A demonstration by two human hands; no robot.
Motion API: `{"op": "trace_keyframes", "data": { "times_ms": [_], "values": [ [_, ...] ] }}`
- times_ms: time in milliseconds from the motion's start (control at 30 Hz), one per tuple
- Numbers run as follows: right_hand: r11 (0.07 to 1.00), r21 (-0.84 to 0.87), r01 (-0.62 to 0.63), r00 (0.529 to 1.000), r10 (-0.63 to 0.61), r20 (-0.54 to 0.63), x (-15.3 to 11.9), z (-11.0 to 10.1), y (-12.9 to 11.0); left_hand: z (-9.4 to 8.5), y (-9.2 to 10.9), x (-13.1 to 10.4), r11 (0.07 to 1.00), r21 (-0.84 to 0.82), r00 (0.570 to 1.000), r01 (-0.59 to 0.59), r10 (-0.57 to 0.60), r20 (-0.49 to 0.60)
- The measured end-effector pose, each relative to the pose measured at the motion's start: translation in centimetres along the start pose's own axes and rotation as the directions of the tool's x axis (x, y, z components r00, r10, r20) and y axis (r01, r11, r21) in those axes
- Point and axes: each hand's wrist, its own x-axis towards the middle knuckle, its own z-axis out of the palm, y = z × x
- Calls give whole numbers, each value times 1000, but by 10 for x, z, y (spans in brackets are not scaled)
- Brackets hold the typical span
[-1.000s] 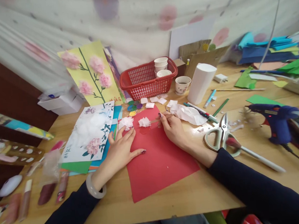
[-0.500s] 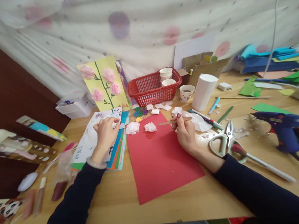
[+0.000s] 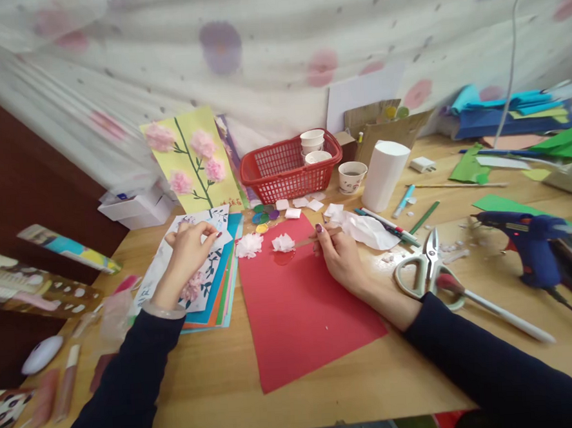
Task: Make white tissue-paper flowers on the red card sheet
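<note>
My right hand (image 3: pixel 341 256) is closed around a thin wooden stick (image 3: pixel 304 242). The stick's tip reaches the right side of a small crumpled white paper tuft (image 3: pixel 282 242), which sits in a wet-looking patch on a red sheet (image 3: pixel 316 309). To its left, a larger white paper tuft (image 3: pixel 249 245) lies at the sheet's upper left corner. Over the printed flower sheets (image 3: pixel 200 284) hovers my left hand (image 3: pixel 188 249), thumb and fingers pinched together; what they hold, if anything, is too small to make out.
A red basket (image 3: pixel 289 187) with paper cups stands behind, beside a cup of dark liquid (image 3: pixel 352 177) and a white roll (image 3: pixel 385 177). Folded white paper squares (image 3: pixel 293 213) lie before the basket. Scissors (image 3: pixel 425 267) and a blue glue gun (image 3: pixel 525 244) lie at right.
My left hand has drawn a little left and down, still pinched. The stick in my right hand has shifted left, its tip now at the small tuft. The view has turned slightly.
</note>
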Motion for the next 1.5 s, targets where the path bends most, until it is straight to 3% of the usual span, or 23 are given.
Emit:
{"op": "trace_keyframes", "data": {
  "times_ms": [67, 133, 233, 300, 467, 533, 733, 833, 900, 1033, 1167, 1500],
  "values": [
    [1000, -2, -9, 1000, 9, -13, 1, 0, 1, -6, 6, -2, 994, -106, 999, -33, 33, -2],
    [1000, 1, -13, 1000, 14, -22, 2, 0, 2, -7, 18, -5, 951, -300, 993, -72, 96, 64],
    [1000, 10, -17, 999, 18, -44, 3, 0, 2, 0, 50, -13, 852, -505, 932, -141, 287, 223],
    [1000, 21, -22, 998, 23, -59, 3, -1, 2, 12, 74, -16, 848, -486, 901, -212, 363, 239],
    [993, 107, -40, 986, 57, -155, -2, -5, 0, 45, 106, -11, 886, -391, 914, -249, 349, 208],
    [996, 90, -8, 988, 22, -156, -4, -6, -2, 53, 108, -7, 886, -391, 921, -248, 340, 188],
    [998, -56, 31, 999, -30, 12, -4, 0, -4, 53, 106, -3, 886, -398, 938, -239, 316, 141],
    [995, -93, 42, 998, -38, 48, -5, 3, -2, 51, 101, -13, 897, -374, 958, -236, 279, 63],
    [993, -111, 52, 997, -45, 59, -6, 3, -1, 51, 93, -25, 932, -273, 965, -238, 258, 38],
    [985, -147, 95, 992, -82, 93, -7, 1, -4, 53, 75, -49, 973, -36, 959, -228, 231, 165],
    [969, -181, 166, 978, -138, 159, -9, 0, -7, 53, 70, -56, 968, 44, 932, -246, 223, 286],
    [952, -215, 220, 952, -161, 258, -8, 3, -7, 55, 71, -55, 955, 69, 931, -287, 261, 255]
  ]
}}
